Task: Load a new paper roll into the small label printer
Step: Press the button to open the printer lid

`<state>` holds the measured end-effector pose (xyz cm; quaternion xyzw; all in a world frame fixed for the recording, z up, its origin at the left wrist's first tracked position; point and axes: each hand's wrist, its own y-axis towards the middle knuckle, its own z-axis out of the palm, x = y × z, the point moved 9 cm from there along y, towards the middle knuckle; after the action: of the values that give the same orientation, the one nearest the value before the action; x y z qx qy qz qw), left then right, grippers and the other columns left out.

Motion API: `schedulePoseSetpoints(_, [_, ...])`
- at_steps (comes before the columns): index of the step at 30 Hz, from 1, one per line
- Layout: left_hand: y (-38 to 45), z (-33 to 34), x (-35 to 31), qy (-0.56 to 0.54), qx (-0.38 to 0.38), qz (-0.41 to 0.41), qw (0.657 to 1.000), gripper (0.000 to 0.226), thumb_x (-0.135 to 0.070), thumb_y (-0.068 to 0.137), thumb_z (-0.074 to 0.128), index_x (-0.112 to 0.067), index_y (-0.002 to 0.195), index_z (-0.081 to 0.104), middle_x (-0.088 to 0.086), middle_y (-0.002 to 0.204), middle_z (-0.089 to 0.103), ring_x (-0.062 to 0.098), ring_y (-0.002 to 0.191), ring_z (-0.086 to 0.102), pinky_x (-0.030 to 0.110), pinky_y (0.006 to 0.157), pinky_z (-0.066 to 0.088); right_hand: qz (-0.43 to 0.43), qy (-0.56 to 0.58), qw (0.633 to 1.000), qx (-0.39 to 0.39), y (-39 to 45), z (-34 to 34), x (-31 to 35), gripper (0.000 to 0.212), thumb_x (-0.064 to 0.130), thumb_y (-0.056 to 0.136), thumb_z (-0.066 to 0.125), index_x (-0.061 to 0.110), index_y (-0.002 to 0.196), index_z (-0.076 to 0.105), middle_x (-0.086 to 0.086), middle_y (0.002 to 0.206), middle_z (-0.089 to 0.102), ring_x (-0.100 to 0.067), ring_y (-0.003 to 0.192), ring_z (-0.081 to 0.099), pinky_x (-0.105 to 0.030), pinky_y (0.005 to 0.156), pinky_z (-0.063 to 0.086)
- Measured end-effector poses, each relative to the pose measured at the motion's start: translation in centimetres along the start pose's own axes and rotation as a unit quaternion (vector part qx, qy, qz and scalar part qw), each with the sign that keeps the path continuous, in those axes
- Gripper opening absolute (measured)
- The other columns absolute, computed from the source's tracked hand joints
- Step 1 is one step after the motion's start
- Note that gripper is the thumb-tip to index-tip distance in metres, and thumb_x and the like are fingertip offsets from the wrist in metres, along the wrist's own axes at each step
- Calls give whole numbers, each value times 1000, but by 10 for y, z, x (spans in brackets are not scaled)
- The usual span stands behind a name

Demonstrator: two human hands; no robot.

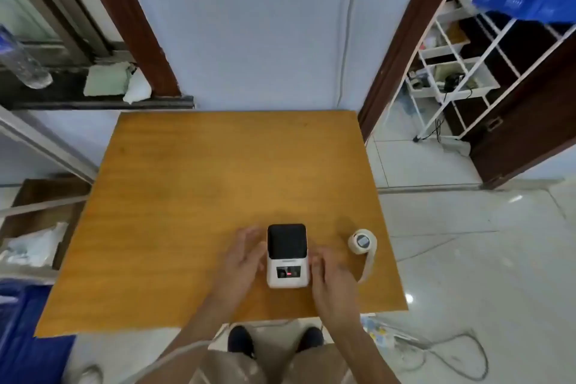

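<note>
Trouble I foresee: my spread, empty hands, left [246, 256] and right [327, 271], flanking the closed printer [287, 256], could shove it into the paper roll [361, 241].

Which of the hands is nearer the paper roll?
Right. The right hand sits between printer and paper roll; the left hand is beyond the printer.

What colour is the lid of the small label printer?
Black, on the white small label printer; seen in the head view.
</note>
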<state>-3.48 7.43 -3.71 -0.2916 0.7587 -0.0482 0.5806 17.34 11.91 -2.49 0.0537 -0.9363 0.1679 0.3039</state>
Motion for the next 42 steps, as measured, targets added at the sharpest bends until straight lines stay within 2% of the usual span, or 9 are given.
schedulePoseSetpoints(4, [6, 14, 34, 45, 17, 65, 997, 52, -39, 102, 59, -56, 148, 41, -37, 129, 60, 6, 95, 67, 34, 81, 58, -52, -10, 993, -103, 21, 5, -20, 32, 35, 108, 44, 30, 137, 58, 6, 96, 76, -16, 80, 72, -36, 71, 55])
schedulePoseSetpoints(8, [-8, 19, 39, 62, -26, 165, 984, 61, -28, 100, 63, -61, 145, 37, -56, 129, 50, 3, 101, 66, 20, 82, 53, -160, -14, 974, -158, 12, 17, -22, 30, 35, 107, 45, 29, 131, 62, 12, 76, 70, -10, 61, 64, -33, 57, 50])
schedulePoseSetpoints(15, [-18, 22, 47, 32, -56, 234, 970, 71, -56, 82, 62, -45, 151, 44, -42, 137, 54, -7, 108, 62, 29, 99, 49, -228, 43, 963, -136, 14, 18, -27, 27, 34, 108, 47, 28, 128, 64, 6, 92, 76, -20, 83, 70, -45, 75, 55])
schedulePoseSetpoints(21, [-17, 18, 46, 63, -80, 232, 967, 79, -69, 74, 61, -33, 144, 59, -12, 136, 70, 12, 123, 66, 45, 110, 49, -180, 150, 964, -125, 23, 18, -38, 28, 34, 102, 59, 25, 120, 78, 5, 99, 81, -15, 91, 75, -41, 89, 59])
schedulePoseSetpoints(24, [-21, 18, 43, 48, -74, 231, 969, 81, -70, 70, 64, -28, 139, 63, -7, 134, 72, 13, 125, 66, 46, 111, 48, -177, 166, 965, -103, 24, 17, -36, 28, 31, 102, 60, 21, 118, 81, 13, 76, 76, 7, 69, 69, -24, 69, 52])
schedulePoseSetpoints(27, [-30, 19, 37, 35, -74, 232, 969, 89, -71, 67, 65, -23, 142, 62, -4, 137, 71, 12, 126, 65, 43, 110, 50, -172, 159, 968, -88, 22, 15, -36, 25, 29, 102, 62, 19, 114, 82, 13, 62, 67, 1, 59, 63, -26, 68, 48])
schedulePoseSetpoints(31, [-28, 17, 37, 21, -71, 220, 973, 77, -65, 69, 75, -25, 134, 71, -9, 130, 75, 11, 117, 71, 47, 99, 58, -166, 149, 973, -59, 30, 16, -35, 22, 30, 103, 64, 19, 110, 82, 9, 66, 66, -7, 66, 60, -29, 73, 50])
schedulePoseSetpoints(37, [-28, 16, 30, 40, -74, 240, 967, 53, -44, 84, 81, -26, 133, 72, -10, 126, 74, 2, 55, 63, 28, 67, 55, -167, 82, 982, -45, 42, 19, -30, 22, 27, 104, 62, 15, 121, 70, 6, 73, 66, -9, 67, 61, -29, 71, 47])
schedulePoseSetpoints(42, [-29, 19, 32, 45, -75, 232, 969, 57, -51, 82, 79, -29, 134, 70, -8, 129, 74, 11, 70, 75, 42, 78, 64, -183, 125, 974, -55, 39, 18, -34, 23, 29, 104, 61, 21, 125, 67, 11, 68, 66, -4, 61, 61, -26, 67, 46])
